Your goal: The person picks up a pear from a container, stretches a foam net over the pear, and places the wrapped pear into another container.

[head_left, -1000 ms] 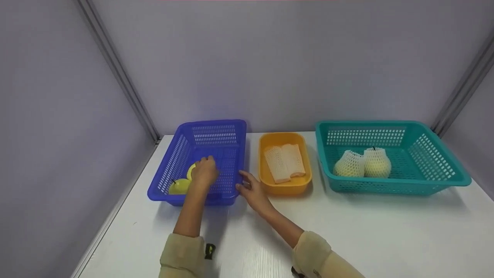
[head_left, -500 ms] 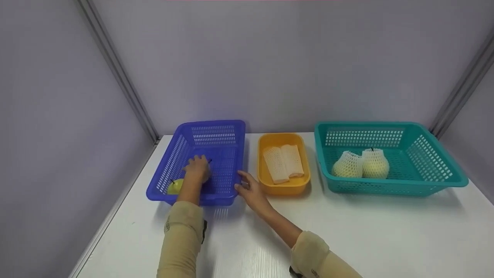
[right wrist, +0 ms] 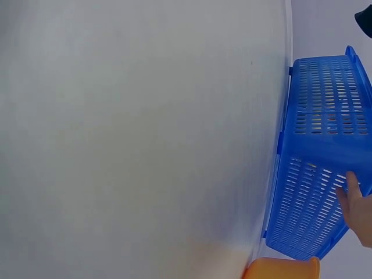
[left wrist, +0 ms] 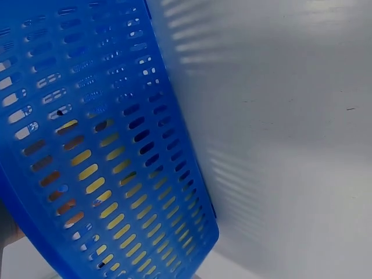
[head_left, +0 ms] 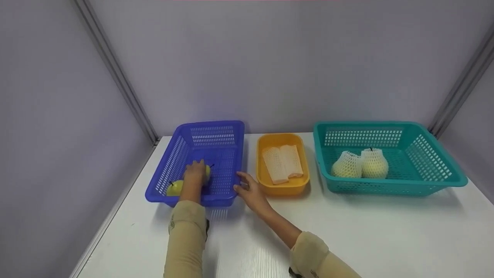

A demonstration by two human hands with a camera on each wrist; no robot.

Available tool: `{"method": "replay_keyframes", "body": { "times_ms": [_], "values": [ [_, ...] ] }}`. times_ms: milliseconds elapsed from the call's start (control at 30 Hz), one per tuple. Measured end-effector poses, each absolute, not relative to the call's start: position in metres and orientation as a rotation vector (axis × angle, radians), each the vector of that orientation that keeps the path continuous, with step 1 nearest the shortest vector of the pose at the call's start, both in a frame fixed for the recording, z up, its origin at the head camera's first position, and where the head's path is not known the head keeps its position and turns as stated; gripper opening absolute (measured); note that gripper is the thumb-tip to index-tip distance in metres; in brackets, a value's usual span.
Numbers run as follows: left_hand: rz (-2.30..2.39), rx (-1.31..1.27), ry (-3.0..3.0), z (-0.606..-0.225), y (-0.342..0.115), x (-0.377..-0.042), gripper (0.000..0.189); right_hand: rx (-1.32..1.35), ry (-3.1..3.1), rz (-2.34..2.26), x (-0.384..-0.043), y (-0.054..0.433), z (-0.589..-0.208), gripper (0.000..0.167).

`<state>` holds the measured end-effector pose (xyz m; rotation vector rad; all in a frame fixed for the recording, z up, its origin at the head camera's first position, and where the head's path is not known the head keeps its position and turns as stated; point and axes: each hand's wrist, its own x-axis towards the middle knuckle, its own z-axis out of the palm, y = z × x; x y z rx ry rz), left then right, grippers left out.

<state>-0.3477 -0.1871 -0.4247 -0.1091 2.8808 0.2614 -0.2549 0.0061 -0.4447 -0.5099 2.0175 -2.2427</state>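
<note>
In the head view, my left hand reaches down into the blue basket and grips a yellow-green pear. Most of that pear is hidden under the hand; its stem points right. A second pear lies beside it in the basket's near left corner, partly behind my wrist. My right hand touches the basket's right side near the front corner with its fingertips, thumb and forefinger apart. The right wrist view shows those fingers against the outer wall. Slots of the blue basket give glimpses of yellow fruit in the left wrist view.
An orange tub holds two flat white foam net sleeves at the middle. To the right stands a teal basket with two pears in foam nets. Grey-white walls rise behind and at both sides of the white table.
My left hand has shifted left and taken hold of the pear, which now shows on the hand's right side. My right hand has stayed at the basket's side.
</note>
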Motion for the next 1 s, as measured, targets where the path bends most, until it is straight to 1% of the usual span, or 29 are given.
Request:
{"method": "replay_keyframes", "body": {
  "times_ms": [433, 600, 633, 800, 833, 867, 1000],
  "values": [
    [0.240, 0.094, 2.969, -0.427, -0.194, -0.344, 0.063, -0.512, 2.062, -2.229, -0.256, 0.005, -0.447, 0.044],
    [0.258, 0.154, 2.986, -0.430, -0.197, -0.347, 0.059, -0.512, 2.071, -2.229, -0.256, 0.005, -0.448, 0.044],
    [0.260, 0.183, 3.022, -0.438, -0.202, -0.353, 0.060, -0.512, 2.072, -2.231, -0.256, 0.005, -0.448, 0.044],
    [0.342, 0.073, 3.059, -0.430, -0.190, -0.346, 0.067, -0.509, 2.049, -2.254, -0.255, 0.004, -0.448, 0.043],
    [0.373, 0.049, 3.066, -0.427, -0.187, -0.344, 0.069, -0.516, 2.057, -2.256, -0.255, 0.004, -0.448, 0.043],
    [0.401, -0.005, 3.043, -0.417, -0.179, -0.336, 0.071, -0.517, 2.061, -2.255, -0.256, 0.004, -0.448, 0.043],
    [0.522, -0.081, 3.070, -0.408, -0.167, -0.326, 0.075, -0.516, 2.059, -2.252, -0.256, 0.004, -0.450, 0.043]
  ]
}}
